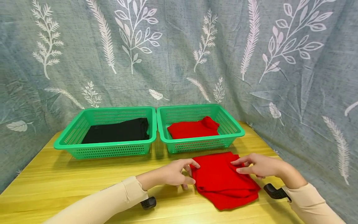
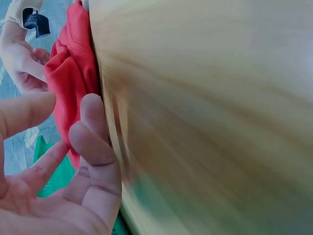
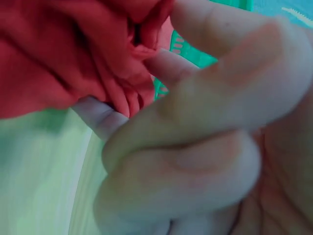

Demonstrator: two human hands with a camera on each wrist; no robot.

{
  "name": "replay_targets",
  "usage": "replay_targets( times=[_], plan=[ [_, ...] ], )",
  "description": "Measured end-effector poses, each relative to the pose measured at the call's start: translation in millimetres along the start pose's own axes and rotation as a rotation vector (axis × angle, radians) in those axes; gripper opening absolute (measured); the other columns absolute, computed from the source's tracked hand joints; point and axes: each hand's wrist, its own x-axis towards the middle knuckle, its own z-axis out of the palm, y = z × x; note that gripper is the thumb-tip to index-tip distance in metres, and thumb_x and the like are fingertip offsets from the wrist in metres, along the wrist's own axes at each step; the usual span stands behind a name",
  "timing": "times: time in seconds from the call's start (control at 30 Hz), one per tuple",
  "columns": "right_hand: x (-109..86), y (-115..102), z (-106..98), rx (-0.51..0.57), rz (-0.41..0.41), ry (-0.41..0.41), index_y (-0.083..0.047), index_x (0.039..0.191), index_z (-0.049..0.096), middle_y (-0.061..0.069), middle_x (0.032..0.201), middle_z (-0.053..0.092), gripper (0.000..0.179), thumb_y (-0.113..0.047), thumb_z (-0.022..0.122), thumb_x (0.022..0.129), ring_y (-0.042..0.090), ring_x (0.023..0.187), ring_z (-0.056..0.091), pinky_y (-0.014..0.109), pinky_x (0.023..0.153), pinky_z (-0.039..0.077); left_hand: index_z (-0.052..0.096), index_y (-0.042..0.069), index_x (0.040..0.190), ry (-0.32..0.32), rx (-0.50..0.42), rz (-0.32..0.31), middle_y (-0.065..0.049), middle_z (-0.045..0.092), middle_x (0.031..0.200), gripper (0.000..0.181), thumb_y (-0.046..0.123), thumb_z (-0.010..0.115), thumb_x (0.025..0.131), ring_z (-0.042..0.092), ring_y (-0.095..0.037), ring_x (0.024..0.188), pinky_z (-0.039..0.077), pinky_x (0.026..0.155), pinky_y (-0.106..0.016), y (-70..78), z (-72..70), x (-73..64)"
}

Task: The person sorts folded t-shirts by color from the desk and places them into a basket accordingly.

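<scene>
A folded red garment [image 1: 221, 174] lies on the table, its layers uneven along the near side. At its left edge is my left hand [image 1: 177, 172], the index fingertip over the top left corner and the thumb lower down. In the left wrist view the fingers [image 2: 93, 147] are bent loosely beside the cloth [image 2: 73, 73]. My right hand [image 1: 261, 166] is at the upper right edge, thumb and index finger spread apart on the fabric. Close up in the right wrist view, fingertips reach under the bunched edge of the red cloth [image 3: 83, 54], while other fingers are bent in front.
Two green plastic baskets stand side by side behind the garment. The left basket [image 1: 112, 150] holds folded black clothing [image 1: 116, 131]; the right basket [image 1: 201, 144] holds a red garment [image 1: 193, 128]. A grey-green leaf-patterned curtain [image 1: 179, 62] hangs behind the wooden table [image 1: 84, 183].
</scene>
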Motion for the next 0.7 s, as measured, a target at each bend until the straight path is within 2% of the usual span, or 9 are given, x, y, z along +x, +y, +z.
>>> replay_targets(
  times=[0.1, 0.17, 0.27, 0.33, 0.37, 0.43, 0.53, 0.7],
  plan=[
    [3.5, -4.5, 5.7, -0.002, -0.012, -0.006, -0.001, 0.153, 0.058, -0.008, 0.062, 0.030, 0.053, -0.027, 0.068, 0.107, 0.008, 0.046, 0.031, 0.021, 0.048, 0.032, 0.062, 0.019, 0.141, -0.001, -0.007, -0.005, -0.008, 0.062, 0.109, 0.044, 0.012, 0.077, 0.099, 0.077, -0.025, 0.070, 0.048, 0.053, -0.029, -3.0, -5.2, -8.9],
    [6.3, -7.3, 9.4, 0.003, -0.019, -0.008, -0.002, 0.152, 0.059, -0.005, 0.072, 0.041, 0.053, -0.027, 0.068, 0.107, 0.008, 0.046, 0.032, 0.021, 0.048, 0.032, 0.062, 0.017, 0.141, -0.001, -0.019, -0.006, -0.010, 0.062, 0.111, 0.044, 0.011, 0.077, 0.099, 0.077, -0.026, 0.070, 0.048, 0.053, -0.029, -5.1, -8.8, -14.5],
    [10.9, -12.3, 14.9, 0.022, -0.022, -0.016, -0.005, 0.153, 0.059, 0.009, 0.101, 0.061, 0.052, -0.027, 0.068, 0.107, 0.009, 0.047, 0.031, 0.021, 0.048, 0.033, 0.062, 0.016, 0.141, 0.000, -0.035, -0.009, -0.012, 0.061, 0.113, 0.044, 0.010, 0.076, 0.100, 0.076, -0.025, 0.070, 0.047, 0.052, -0.028, -9.1, -14.7, -23.4],
    [14.1, -16.6, 18.4, 0.035, -0.022, -0.021, -0.007, 0.154, 0.059, 0.018, 0.127, 0.061, 0.052, -0.028, 0.069, 0.107, 0.010, 0.047, 0.029, 0.022, 0.048, 0.033, 0.061, 0.015, 0.142, -0.001, -0.045, -0.014, -0.014, 0.060, 0.115, 0.044, 0.011, 0.075, 0.100, 0.076, -0.024, 0.070, 0.046, 0.052, -0.027, -12.2, -19.8, -30.1],
    [15.8, -18.8, 20.2, 0.041, -0.021, -0.025, -0.009, 0.154, 0.059, 0.020, 0.132, 0.061, 0.052, -0.028, 0.069, 0.107, 0.010, 0.047, 0.029, 0.022, 0.048, 0.033, 0.061, 0.015, 0.142, -0.003, -0.047, -0.017, -0.014, 0.060, 0.116, 0.044, 0.011, 0.075, 0.100, 0.076, -0.024, 0.070, 0.045, 0.053, -0.027, -13.8, -22.6, -33.7],
    [19.3, -23.5, 23.9, 0.042, -0.029, -0.033, -0.010, 0.154, 0.060, 0.020, 0.136, 0.060, 0.051, -0.029, 0.068, 0.107, 0.010, 0.047, 0.030, 0.022, 0.048, 0.033, 0.060, 0.015, 0.142, -0.003, -0.047, -0.025, -0.014, 0.058, 0.117, 0.044, 0.012, 0.074, 0.101, 0.076, -0.023, 0.070, 0.045, 0.053, -0.027, -16.9, -28.3, -41.0],
    [24.5, -30.4, 30.2, 0.036, -0.043, -0.042, -0.013, 0.154, 0.060, 0.018, 0.130, 0.059, 0.051, -0.030, 0.069, 0.107, 0.010, 0.047, 0.033, 0.022, 0.049, 0.035, 0.060, 0.015, 0.143, 0.000, -0.041, -0.035, -0.014, 0.057, 0.119, 0.044, 0.014, 0.074, 0.101, 0.076, -0.023, 0.072, 0.045, 0.054, -0.028, -20.7, -36.4, -52.5],
    [33.3, -40.1, 41.9, 0.047, -0.085, -0.048, -0.015, 0.154, 0.060, 0.017, 0.135, 0.059, 0.050, -0.030, 0.069, 0.107, 0.010, 0.046, 0.038, 0.022, 0.049, 0.038, 0.060, 0.015, 0.142, 0.020, -0.020, -0.051, -0.014, 0.057, 0.120, 0.042, 0.015, 0.074, 0.102, 0.076, -0.023, 0.075, 0.046, 0.055, -0.029, -25.9, -48.7, -71.2]
  ],
)
